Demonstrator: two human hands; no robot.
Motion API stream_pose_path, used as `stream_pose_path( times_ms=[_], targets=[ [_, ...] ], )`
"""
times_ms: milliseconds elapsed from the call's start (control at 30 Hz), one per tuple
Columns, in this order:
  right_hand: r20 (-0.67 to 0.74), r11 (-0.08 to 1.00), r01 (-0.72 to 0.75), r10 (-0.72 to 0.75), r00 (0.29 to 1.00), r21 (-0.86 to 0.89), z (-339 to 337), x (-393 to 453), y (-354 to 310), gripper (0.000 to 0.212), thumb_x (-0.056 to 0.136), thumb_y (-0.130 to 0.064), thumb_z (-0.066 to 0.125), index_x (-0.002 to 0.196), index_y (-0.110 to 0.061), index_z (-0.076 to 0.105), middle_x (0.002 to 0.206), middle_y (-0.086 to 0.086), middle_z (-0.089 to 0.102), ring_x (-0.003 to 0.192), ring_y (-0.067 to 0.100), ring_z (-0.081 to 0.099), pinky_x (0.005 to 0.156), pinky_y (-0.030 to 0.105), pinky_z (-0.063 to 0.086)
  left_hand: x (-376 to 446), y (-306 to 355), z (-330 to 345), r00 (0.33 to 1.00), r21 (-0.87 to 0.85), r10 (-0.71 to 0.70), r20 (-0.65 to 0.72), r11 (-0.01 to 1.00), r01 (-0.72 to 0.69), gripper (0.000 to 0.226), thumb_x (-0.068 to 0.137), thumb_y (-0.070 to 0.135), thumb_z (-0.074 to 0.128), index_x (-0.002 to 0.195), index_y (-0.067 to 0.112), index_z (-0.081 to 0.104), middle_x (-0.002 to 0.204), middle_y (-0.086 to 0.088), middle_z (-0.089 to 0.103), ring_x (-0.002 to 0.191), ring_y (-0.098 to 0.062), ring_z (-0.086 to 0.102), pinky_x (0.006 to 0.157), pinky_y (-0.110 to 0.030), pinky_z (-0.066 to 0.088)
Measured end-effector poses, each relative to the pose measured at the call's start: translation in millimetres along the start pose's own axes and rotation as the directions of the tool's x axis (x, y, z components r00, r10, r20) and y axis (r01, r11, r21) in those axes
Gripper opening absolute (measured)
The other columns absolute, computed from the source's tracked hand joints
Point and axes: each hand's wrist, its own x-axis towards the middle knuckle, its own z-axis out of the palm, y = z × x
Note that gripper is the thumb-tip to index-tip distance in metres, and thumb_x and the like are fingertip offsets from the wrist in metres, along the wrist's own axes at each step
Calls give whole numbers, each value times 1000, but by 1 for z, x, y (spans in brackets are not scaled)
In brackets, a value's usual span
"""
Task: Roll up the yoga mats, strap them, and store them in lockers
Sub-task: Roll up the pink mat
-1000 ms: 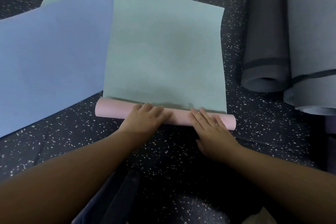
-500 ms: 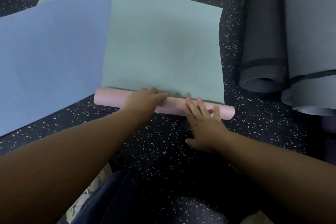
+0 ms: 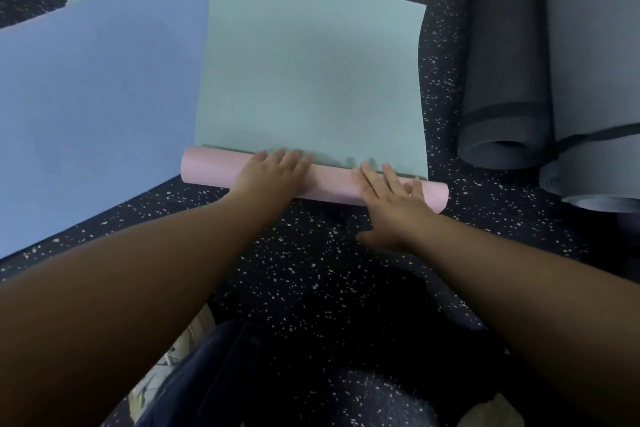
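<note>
Both arms reach forward over the floor [image 3: 311, 270]. The left hand [image 3: 268, 177] and right hand [image 3: 391, 198] lie flat, fingers straight, pressing on the mat [image 3: 311, 80] roll

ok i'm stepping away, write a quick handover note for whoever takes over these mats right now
Left hand and right hand: both flat, pressing on the pink roll.
Green mat: near end just started rolling, most of it flat on the floor.
Blue mat: flat, to the left.
Two grey rolls, strapped, lie on the right.
Left: finish this roll, strap it, roll and strap the blue one, store all. No lockers in view.
</note>
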Motion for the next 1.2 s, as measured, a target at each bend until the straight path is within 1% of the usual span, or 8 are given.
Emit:
stream_pose_path(
  times_ms=[233, 367, 433, 533, 700, 867, 1000, 1200],
  targets=[
    [-193, 998, 61, -55, 980, 27, 8, -5, 9, 85, 93, -31, 46, 150, -28, -17, 159, -8, -18, 146, 19, -14, 115, 56, -6, 0, 2, -4, 999, 16, -37, -17, 999, 37, 61, 93, 13, 45, 147, 9, 16, 135, -10, 36, 117, -27, 43, 95, -34, 40],
    [-301, 988, 127, -147, 942, -85, 11, -11, 25, 73, 96, -31, 46, 153, -24, 1, 160, -6, 2, 147, 17, 5, 117, 47, 9, -13, 5, -6, 999, -33, -40, -4, 999, 40, 55, 87, 10, 50, 138, 13, 31, 125, -7, 42, 108, -27, 47, 85, -33, 43],
    [-338, 975, 162, -205, 918, -152, 14, -13, 28, 70, 92, -30, 55, 151, -20, 20, 155, 0, 25, 140, 21, 27, 110, 46, 25, -23, 9, -3, 999, -72, -25, 21, 997, 27, 59, 85, 9, 53, 139, 14, 29, 124, -7, 43, 107, -27, 47, 81, -33, 44],
    [-409, 955, 241, -293, 864, -175, 29, -18, 28, 60, 74, -31, 68, 129, -15, 50, 120, 8, 61, 101, 30, 63, 81, 47, 50, -40, 17, 1, 998, -135, 18, 60, 991, -10, 63, 84, 8, 54, 141, 18, 27, 124, -6, 43, 106, -27, 48, 79, -34, 45],
    [-399, 936, 300, -351, 847, -185, 62, -35, 16, 58, 69, -46, 39, 118, -14, 44, 103, 8, 65, 82, 29, 65, 63, 38, 54, -71, 24, 6, 987, -232, 99, 126, 970, -68, 61, 85, 12, 53, 141, 22, 32, 126, -4, 43, 106, -26, 46, 83, -38, 48],
    [-424, 917, 332, -397, 814, -220, 62, -40, 15, 61, 65, -44, 65, 114, -9, 58, 99, 8, 62, 82, 26, 60, 62, 31, 51, -71, 22, 9, 979, -271, 130, 159, 959, -84, 62, 86, 18, 54, 142, 28, 28, 127, -1, 42, 108, -23, 45, 86, -36, 46],
    [-419, 917, 289, -384, 823, -274, 53, -40, 14, 58, 74, -47, 48, 113, -8, 64, 95, 5, 60, 81, 23, 53, 62, 31, 48, -72, 10, 8, 980, -302, 167, 108, 945, -128, 57, 89, 29, 60, 139, 23, 34, 129, -3, 46, 108, -23, 48, 86, -31, 40],
    [-370, 932, 268, -344, 863, -243, 48, -35, 13, 60, 62, -35, 83, 110, -3, 66, 90, 9, 63, 74, 27, 61, 57, 31, 50, -62, 5, 4, 970, -417, 172, 175, 905, -85, 51, 92, 29, 57, 137, 22, 34, 138, -1, 40, 121, -21, 42, 94, -32, 39]
  ],
)
